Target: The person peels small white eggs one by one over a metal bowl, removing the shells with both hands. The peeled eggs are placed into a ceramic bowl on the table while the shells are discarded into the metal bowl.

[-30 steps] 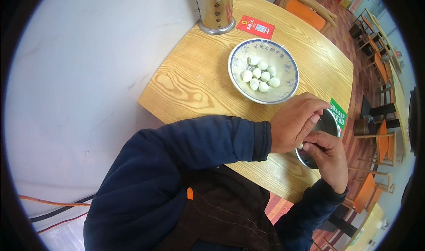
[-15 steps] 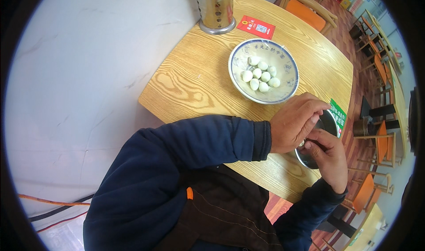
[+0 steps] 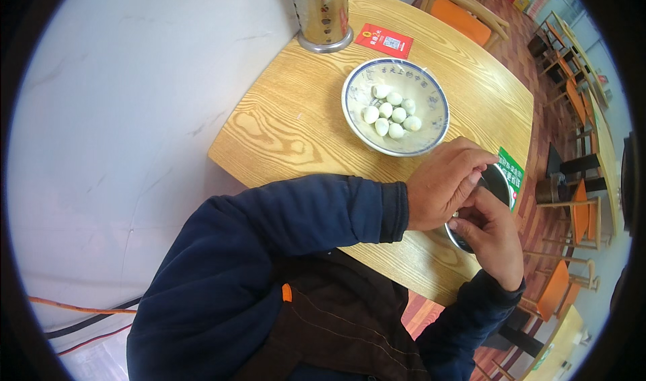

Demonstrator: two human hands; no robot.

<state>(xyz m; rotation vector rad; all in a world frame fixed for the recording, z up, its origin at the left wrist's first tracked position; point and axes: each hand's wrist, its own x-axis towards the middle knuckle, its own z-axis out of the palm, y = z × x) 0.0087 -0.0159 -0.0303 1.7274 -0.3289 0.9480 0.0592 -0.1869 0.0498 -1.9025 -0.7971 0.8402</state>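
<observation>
My left hand (image 3: 451, 182) and my right hand (image 3: 488, 236) meet over a steel bowl (image 3: 499, 186) at the table's right side. Both are closed, with curled fingers around a small pale thing, mostly hidden and too small to name. Above them a white bowl with a blue rim (image 3: 363, 135), seemingly lined with clear plastic, holds several pale, peeled-looking small eggs (image 3: 397, 115). A green card (image 3: 513, 169) lies beside the steel bowl, partly covered by it or my hands.
The wooden table (image 3: 276, 125) meets a white wall (image 3: 121, 112) on the left. A perforated steel holder (image 3: 321, 14) and red card (image 3: 383, 39) stand and lie at the back. Orange-seated chairs (image 3: 452, 19) and other tables line the right. Cables run low at left.
My hands stay together over the steel bowl. My right hand's fingers have shifted slightly upward around the small thing. The whole view has moved a little, with little else different.
</observation>
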